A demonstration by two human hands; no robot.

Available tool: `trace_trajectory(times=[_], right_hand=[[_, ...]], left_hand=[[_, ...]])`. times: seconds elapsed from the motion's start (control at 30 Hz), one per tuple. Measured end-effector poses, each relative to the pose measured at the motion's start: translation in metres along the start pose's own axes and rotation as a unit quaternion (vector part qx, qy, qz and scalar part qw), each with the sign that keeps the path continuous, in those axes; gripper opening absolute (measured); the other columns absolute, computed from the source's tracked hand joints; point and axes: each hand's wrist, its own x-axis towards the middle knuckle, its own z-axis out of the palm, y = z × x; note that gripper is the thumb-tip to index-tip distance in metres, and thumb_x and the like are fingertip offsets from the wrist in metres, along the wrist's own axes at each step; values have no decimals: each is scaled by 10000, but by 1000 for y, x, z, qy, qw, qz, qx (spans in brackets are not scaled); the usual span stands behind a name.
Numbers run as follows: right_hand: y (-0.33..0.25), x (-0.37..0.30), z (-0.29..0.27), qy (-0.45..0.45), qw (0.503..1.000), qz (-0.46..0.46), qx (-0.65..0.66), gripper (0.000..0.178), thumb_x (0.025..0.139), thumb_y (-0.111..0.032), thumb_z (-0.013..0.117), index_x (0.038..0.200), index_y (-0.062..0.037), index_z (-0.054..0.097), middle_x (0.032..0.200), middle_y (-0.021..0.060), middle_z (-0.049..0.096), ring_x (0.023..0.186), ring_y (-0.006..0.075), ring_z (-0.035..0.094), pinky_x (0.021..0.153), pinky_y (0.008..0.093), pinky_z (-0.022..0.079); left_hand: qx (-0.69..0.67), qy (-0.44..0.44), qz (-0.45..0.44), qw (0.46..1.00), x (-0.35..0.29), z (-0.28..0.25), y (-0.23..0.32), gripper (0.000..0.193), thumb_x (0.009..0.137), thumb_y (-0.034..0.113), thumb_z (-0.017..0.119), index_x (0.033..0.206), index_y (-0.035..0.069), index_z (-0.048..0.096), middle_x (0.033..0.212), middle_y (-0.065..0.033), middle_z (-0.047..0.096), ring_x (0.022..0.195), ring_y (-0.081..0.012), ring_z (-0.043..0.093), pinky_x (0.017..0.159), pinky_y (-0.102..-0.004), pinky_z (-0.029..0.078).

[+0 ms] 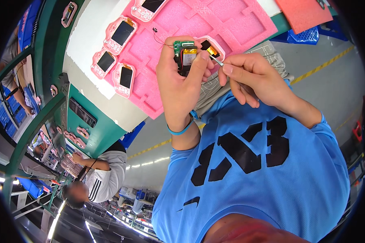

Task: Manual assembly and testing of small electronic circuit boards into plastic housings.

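My left hand (179, 77) grips a small green circuit board (184, 43) with a silver battery (188, 56) on it, the thumb lying along the battery's edge. A thin wire runs from the board to a small dark round part (155, 30) above the foam tray. Just right of the board, partly behind my left fingers, is a pink console shell (221, 45) with a dark panel and an orange ribbon cable (212, 51). My right hand (251, 75) pinches a slim metal tool (217, 61), probably tweezers, its tip by that cable. Contact with the cable is too small to tell.
A pink foam tray (172, 20) with cut-out pockets spans the table. Pink consoles with dark screens (122, 33) sit at its left side. A red-orange foam slab (304, 14) lies far right, above a blue stool (302, 36). Another person (105, 176) works at lower left.
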Motion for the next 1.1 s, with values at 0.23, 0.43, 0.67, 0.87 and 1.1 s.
trace_trajectory(times=[0.23, 0.43, 0.67, 0.87, 1.1], right_hand=[[-5, -5, 4, 7, 998, 30, 49, 312, 1174, -207, 471, 1032, 5, 651, 586, 57, 642, 328, 89, 429, 347, 190, 355], [-18, -9, 6, -6, 997, 64, 38, 299, 1175, -215, 471, 1022, -4, 617, 603, 71, 660, 327, 105, 475, 340, 203, 371], [-18, -8, 6, -5, 999, 54, 7, 308, 1173, -212, 475, 986, -7, 606, 606, 79, 666, 327, 106, 487, 339, 201, 374], [-12, -7, 6, -6, 1000, 29, 0, 304, 1170, -200, 478, 971, -11, 610, 602, 71, 660, 317, 98, 444, 336, 192, 362], [6, -6, 0, 12, 998, -9, 62, 276, 1146, -162, 519, 970, -3, 660, 610, 47, 640, 384, 76, 445, 392, 188, 361]], left_hand=[[-15, -3, 13, 1000, 1, -1, -2, 225, 1000, 36, 707, 1204, 49, 612, 815, -67, 697, 686, -113, 659, 590, -222, 515], [-36, -6, 17, 999, 1, -4, -5, 217, 1004, 39, 704, 1204, 52, 620, 796, -63, 697, 667, -107, 648, 583, -216, 506], [-30, -2, 21, 999, 0, -3, -6, 212, 1005, 39, 700, 1202, 51, 622, 787, -60, 696, 659, -106, 645, 580, -213, 503], [-15, -7, 24, 1000, -1, -2, -4, 220, 1009, 45, 702, 1213, 48, 620, 794, -63, 693, 663, -107, 642, 583, -212, 505], [-52, -6, -16, 998, -19, -3, 9, 242, 1018, 50, 701, 1242, 15, 617, 823, -85, 706, 689, -117, 635, 598, -214, 514]])
